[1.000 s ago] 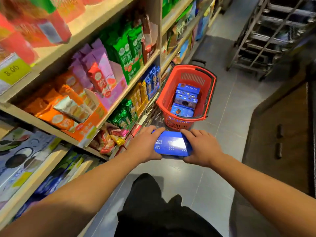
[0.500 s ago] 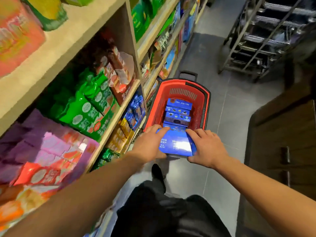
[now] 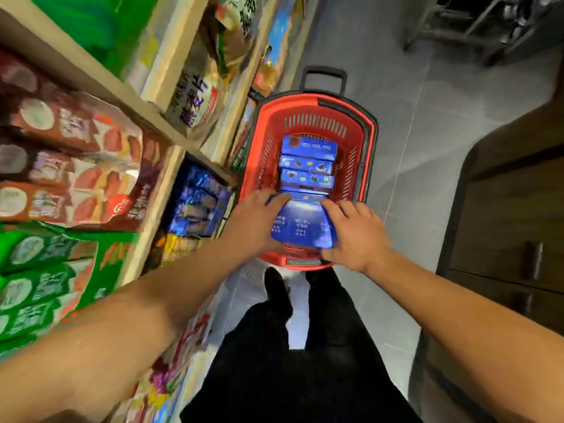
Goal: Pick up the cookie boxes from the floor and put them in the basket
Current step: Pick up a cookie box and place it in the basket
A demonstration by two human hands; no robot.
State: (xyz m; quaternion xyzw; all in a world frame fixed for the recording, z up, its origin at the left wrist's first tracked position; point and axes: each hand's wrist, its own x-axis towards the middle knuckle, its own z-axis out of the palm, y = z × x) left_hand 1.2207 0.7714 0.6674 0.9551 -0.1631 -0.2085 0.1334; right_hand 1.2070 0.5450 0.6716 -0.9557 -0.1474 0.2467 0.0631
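Blue cardboard cookie box (image 3: 300, 225) sits gripped between both hands, left hand (image 3: 256, 221) and right hand (image 3: 355, 236) on its side edges, over the near rim of the red basket (image 3: 367, 154). It looks light, stiff, crushable; side edges suit holding.

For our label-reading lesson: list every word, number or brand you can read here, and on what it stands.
Nothing can be quoted with confidence.
Snack bag on the shelf: large dark characters, too blurred to read.
Blue cookie box held by the left hand and right hand: small white print, blurred.
Boxes in the red basket: unreadable.
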